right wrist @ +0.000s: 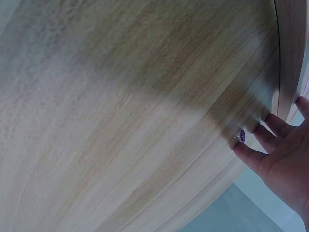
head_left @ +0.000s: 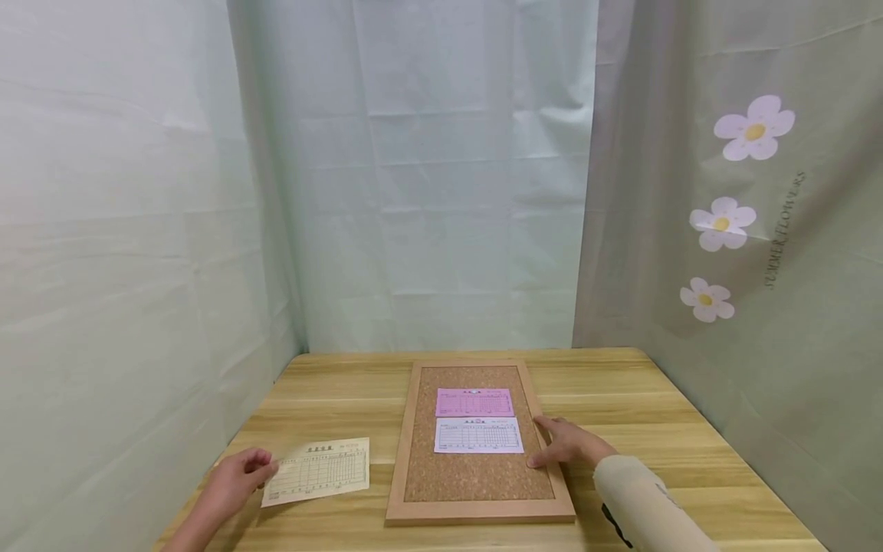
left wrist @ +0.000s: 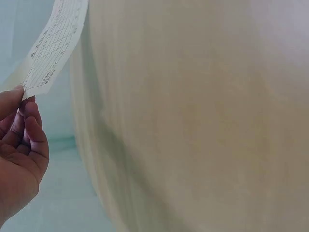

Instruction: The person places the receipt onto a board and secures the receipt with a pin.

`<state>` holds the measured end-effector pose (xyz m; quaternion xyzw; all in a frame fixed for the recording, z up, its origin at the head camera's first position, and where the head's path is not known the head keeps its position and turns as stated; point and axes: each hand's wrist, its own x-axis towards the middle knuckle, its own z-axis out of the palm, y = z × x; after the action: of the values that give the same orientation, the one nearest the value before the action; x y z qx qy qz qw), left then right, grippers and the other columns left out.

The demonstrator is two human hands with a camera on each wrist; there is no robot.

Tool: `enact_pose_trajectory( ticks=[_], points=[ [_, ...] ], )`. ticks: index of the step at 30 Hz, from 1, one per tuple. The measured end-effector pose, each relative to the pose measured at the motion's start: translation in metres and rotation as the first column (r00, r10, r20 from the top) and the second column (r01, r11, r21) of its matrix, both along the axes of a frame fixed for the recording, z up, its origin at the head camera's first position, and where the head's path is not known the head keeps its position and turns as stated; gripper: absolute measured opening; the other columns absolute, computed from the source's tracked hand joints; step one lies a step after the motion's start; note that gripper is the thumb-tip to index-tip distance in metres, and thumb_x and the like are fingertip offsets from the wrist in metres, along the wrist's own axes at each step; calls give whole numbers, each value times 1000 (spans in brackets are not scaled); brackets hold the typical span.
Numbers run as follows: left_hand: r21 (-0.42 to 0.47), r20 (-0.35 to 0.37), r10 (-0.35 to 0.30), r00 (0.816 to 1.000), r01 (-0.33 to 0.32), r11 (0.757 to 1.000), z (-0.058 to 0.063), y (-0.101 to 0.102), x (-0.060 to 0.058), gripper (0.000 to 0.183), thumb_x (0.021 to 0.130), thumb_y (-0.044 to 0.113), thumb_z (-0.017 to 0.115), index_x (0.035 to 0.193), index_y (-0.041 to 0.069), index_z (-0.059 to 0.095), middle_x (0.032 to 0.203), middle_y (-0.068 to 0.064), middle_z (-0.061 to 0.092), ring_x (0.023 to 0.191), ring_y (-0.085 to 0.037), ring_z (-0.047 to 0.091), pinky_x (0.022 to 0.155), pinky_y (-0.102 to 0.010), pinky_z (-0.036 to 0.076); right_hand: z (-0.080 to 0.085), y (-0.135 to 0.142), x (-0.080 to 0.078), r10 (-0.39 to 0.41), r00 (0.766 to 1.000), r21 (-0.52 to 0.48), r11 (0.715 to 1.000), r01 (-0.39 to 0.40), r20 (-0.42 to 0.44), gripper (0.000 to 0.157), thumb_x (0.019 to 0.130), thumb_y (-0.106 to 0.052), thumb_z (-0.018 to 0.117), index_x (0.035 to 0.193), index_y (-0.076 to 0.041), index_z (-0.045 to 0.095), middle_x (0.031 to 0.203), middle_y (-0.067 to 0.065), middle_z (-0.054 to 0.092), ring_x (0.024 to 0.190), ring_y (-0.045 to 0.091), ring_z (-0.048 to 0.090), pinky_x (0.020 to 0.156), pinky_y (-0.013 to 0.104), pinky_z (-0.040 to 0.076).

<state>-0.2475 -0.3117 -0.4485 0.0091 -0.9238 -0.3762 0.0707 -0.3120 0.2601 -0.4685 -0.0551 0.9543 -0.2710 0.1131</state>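
My left hand (head_left: 237,479) pinches a pale yellow printed form slip (head_left: 320,469) by its left edge, thumb against fingers. In the left wrist view, the slip (left wrist: 55,46) hangs out from the fingertips, bent. My right hand (head_left: 569,443) rests at the right side of a wood-framed cork board (head_left: 476,487), thumb over the frame and fingers along its outer edge. By those fingertips, a purple push pin (right wrist: 242,136) shows in the right wrist view; whether it is held or lies loose, I cannot tell. On the cork lie a pink slip (head_left: 472,402) and a white slip (head_left: 477,437) below it.
The board lies flat on a wood-grain table (head_left: 331,406). Pale curtains (head_left: 441,176) stand behind and at both sides, the right one printed with white flowers (head_left: 720,224). A light sleeve (head_left: 638,498) covers the right forearm.
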Motion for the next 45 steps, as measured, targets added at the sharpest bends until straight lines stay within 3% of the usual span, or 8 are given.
enact_pose_trajectory(
  ticks=[8, 14, 23, 45],
  points=[
    [31, -29, -14, 999, 15, 999, 13, 8, -9, 19, 97, 15, 65, 103, -4, 64, 84, -5, 65, 75, -17, 58, 62, -29, 49, -1, -1, 2, -9, 1000, -12, 1000, 9, 10, 98, 74, -44, 86, 152, -8, 38, 148, 33, 34, 136, 54, 30, 106, 68, 28],
    [108, -29, -15, 999, 18, 994, 22, 21, -14, 25, 97, 20, 66, 104, -4, 63, 85, -5, 65, 76, -18, 59, 65, -34, 53, 0, -2, 3, -16, 1000, -11, 1000, 17, 18, 98, 74, -44, 86, 152, -9, 38, 148, 33, 34, 136, 55, 30, 105, 69, 28],
    [209, -53, -33, 998, 43, 977, 34, 41, -22, 28, 97, 21, 66, 105, -5, 61, 82, -4, 63, 74, -17, 57, 64, -31, 51, 2, -2, 3, -21, 1000, -24, 999, 22, 21, 99, 73, -44, 87, 152, -9, 38, 149, 34, 33, 136, 56, 30, 105, 70, 27],
    [343, -87, -73, 994, 99, 934, 31, 94, -38, 16, 95, 11, 68, 96, -3, 61, 77, -6, 61, 72, -20, 57, 64, -29, 50, 4, 0, 3, -19, 1000, -10, 1000, 19, 25, 100, 73, -46, 86, 153, -9, 37, 150, 33, 32, 137, 55, 28, 106, 69, 26]
  ],
)
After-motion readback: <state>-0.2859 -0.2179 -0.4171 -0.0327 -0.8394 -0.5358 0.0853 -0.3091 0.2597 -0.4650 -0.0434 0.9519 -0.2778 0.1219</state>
